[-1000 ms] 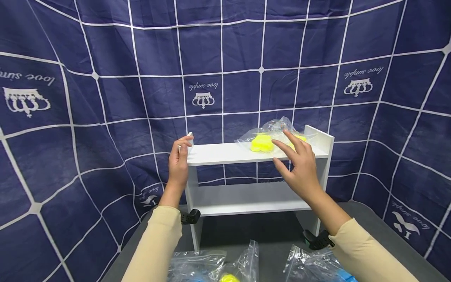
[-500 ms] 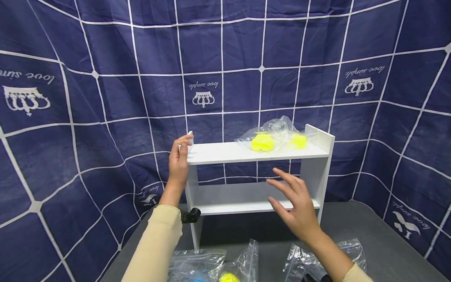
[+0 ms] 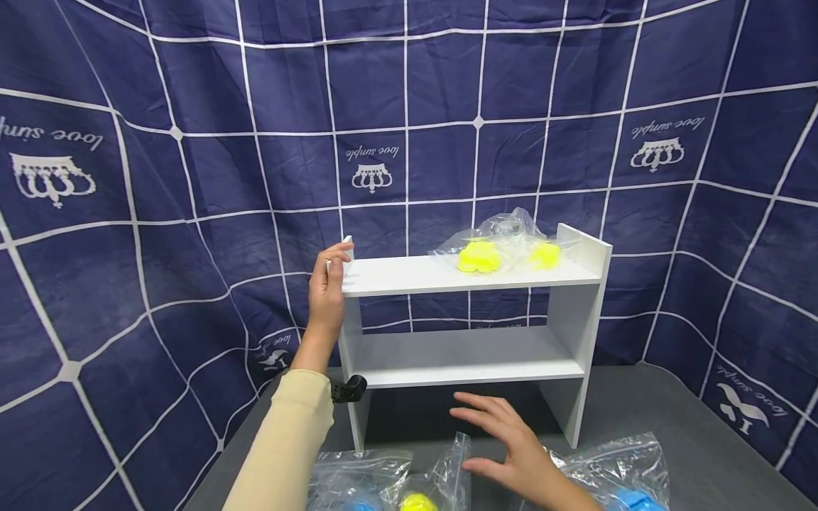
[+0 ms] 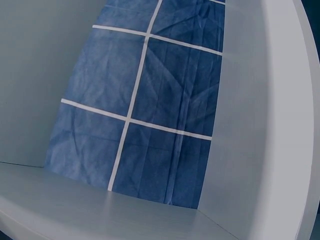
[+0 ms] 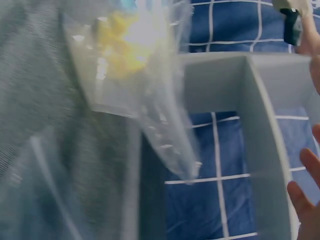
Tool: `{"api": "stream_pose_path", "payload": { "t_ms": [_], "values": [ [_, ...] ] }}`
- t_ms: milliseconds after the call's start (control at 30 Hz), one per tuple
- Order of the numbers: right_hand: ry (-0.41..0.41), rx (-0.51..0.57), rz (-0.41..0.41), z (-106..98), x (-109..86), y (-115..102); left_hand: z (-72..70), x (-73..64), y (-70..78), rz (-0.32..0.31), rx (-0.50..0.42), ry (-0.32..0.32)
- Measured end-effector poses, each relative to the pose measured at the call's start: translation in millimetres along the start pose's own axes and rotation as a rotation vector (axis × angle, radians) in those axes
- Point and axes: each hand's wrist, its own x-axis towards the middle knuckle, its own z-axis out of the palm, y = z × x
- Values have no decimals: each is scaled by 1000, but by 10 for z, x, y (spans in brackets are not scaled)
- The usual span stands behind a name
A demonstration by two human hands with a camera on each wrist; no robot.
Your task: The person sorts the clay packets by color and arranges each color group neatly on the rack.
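My left hand [image 3: 327,287] grips the raised left side panel of a white two-tier shelf [image 3: 390,277], its fingers bent over the panel edge. Low in front of the shelf, my right hand [image 3: 511,447] hovers with fingers spread, holding nothing. Clear zip bags lie near it on the table: one with a yellow lump [image 3: 418,502] just left of the hand, one with a blue item [image 3: 635,499] to its right. The right wrist view shows the yellow-lump bag [image 5: 125,45] and my fingers [image 5: 302,195] apart from it. On the top board sit clear bags with yellow lumps [image 3: 479,257].
Another zip bag with something blue [image 3: 361,500] lies at the front left of the dark grey table [image 3: 639,397]. A navy cloth with white grid lines [image 3: 441,163] hangs behind and at both sides. The left wrist view shows the shelf's inside panels [image 4: 245,100].
My right hand has drawn back from the bags on the top board and come down toward the bags on the table. My left hand has kept its grip on the side panel.
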Motion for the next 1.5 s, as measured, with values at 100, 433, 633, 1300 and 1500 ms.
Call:
{"api": "stream_pose_path", "payload": {
  "t_ms": [100,433,633,1300,1500],
  "values": [
    [-179,66,85,61,-108,-25,6,5,-1,4,-10,3],
    [-584,314,259,250,-223,-93,14,2,12,-1,-3,0],
    [-568,109,94,441,-258,-69,9,-3,31,-2,5,1],
    [-584,153,93,832,-429,19,9,3,36,10,6,11],
    [-560,198,119,882,-429,31,9,-6,34,3,10,1]
  ]
}}
